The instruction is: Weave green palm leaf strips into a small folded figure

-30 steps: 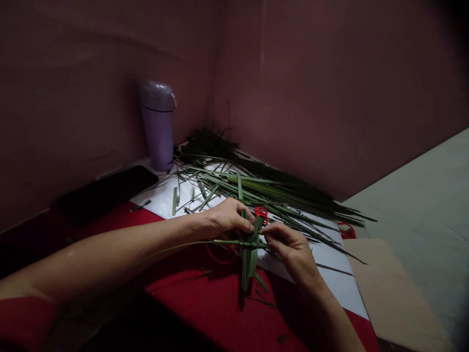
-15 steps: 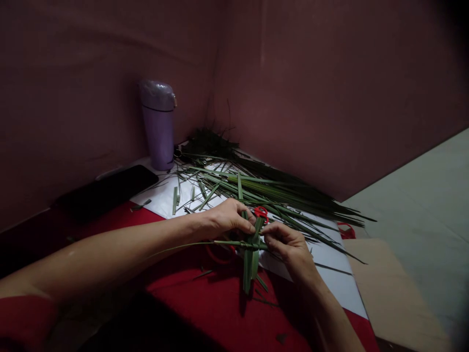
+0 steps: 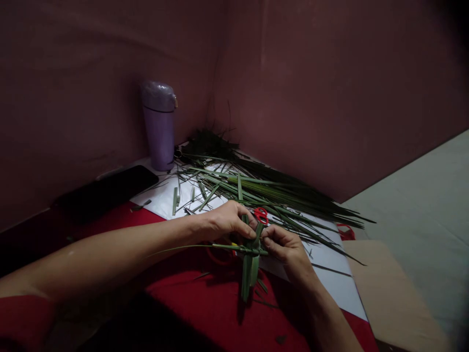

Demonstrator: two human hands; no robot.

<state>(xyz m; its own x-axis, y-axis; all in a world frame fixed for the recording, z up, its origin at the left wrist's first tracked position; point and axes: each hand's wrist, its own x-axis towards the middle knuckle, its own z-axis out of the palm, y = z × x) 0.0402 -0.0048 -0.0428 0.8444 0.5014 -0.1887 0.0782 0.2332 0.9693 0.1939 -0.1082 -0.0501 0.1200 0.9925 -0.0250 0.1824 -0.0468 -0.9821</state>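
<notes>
Several green leaf strips, crossed and partly woven together (image 3: pixel 250 269), are held up above the red cloth. From the upper left, my left hand (image 3: pixel 234 222) pinches the upright strips with thumb and fingers. My right hand (image 3: pixel 286 247) is closed on the right side of the piece, its fingertips at the crossing of the strips. A long thin stem (image 3: pixel 190 247) sticks out leftward from the crossing. Just behind my fingers show the red handles of scissors (image 3: pixel 261 215). Another red loop (image 3: pixel 220 255) lies under the piece, partly hidden.
A heap of long green leaves (image 3: pixel 278 190) covers much of the white sheet (image 3: pixel 330 274). At the back left stand a purple tumbler (image 3: pixel 160 132) and a dark flat object (image 3: pixel 113 188). Pinkish walls (image 3: pixel 311 88) enclose the table. Cut leaf scraps lie on the red cloth (image 3: pixel 194 313).
The woven piece has tilted and dropped slightly, its lower ends now a little further down. Both hands have shifted slightly and keep their pinch on the strips.
</notes>
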